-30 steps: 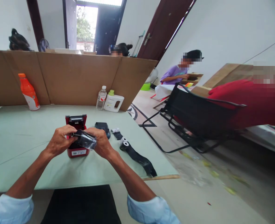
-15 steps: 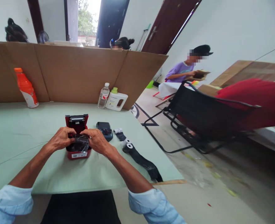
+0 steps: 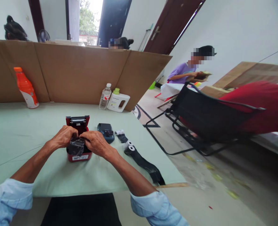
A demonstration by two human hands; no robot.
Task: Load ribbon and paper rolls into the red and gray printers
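Note:
A small red printer (image 3: 80, 157) with its lid (image 3: 78, 120) raised stands on the table in front of me. Over its opening, a strip of glossy black film (image 3: 76, 147) hangs down from my fingers. My left hand (image 3: 65, 137) is closed on the film's upper left side, fingertips partly hidden. Closed at the film's upper right edge is my right hand (image 3: 95, 142). To the right lie a dark blue handheld device (image 3: 106, 131), a small white roll with black film (image 3: 121, 135), and white-cored rolls (image 3: 130, 146) with a long black strip (image 3: 145, 166) trailing to the table edge.
The pale green table (image 3: 46, 172) is backed by a cardboard screen (image 3: 82, 72). Against it stand an orange bottle (image 3: 27, 89), a clear water bottle (image 3: 105, 98) and a white jug (image 3: 118, 102). A black folding chair (image 3: 195, 116) is to the right, with other people beyond.
The black film has shifted left and now hangs lower over the printer's front. My left hand has risen slightly, and my right hand has moved a little left.

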